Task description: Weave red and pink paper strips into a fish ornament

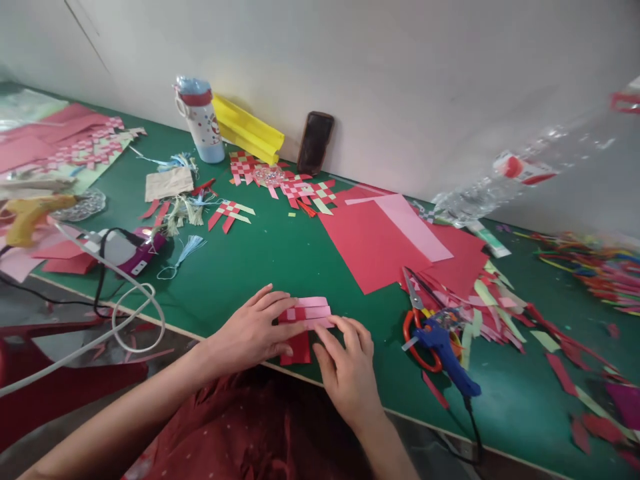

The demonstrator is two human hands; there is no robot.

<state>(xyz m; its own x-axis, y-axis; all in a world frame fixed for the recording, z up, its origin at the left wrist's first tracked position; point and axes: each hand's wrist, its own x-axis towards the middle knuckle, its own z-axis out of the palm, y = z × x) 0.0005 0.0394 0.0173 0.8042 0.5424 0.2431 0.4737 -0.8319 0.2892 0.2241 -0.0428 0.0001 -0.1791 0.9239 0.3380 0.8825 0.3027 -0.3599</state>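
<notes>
A small piece of woven paper (317, 312) in pink and red lies at the table's near edge, its pink strips pointing right and a red part hanging toward me. My left hand (255, 327) lies flat across its left side with the fingers stretched out. At the right ends of the pink strips, my right hand (349, 357) has its fingers bent, thumb and fingertips close together at the paper's edge. Whether a strip is pinched between those fingertips is hard to see, but they touch the paper.
Orange-handled scissors (414, 320) and a blue glue gun (445, 353) lie to the right among paper scraps. Red paper sheets (365, 240) are behind. A cup (200, 120), a phone (315, 142) and a plastic bottle (480, 193) stand by the wall. A white cable (145, 293) loops at left.
</notes>
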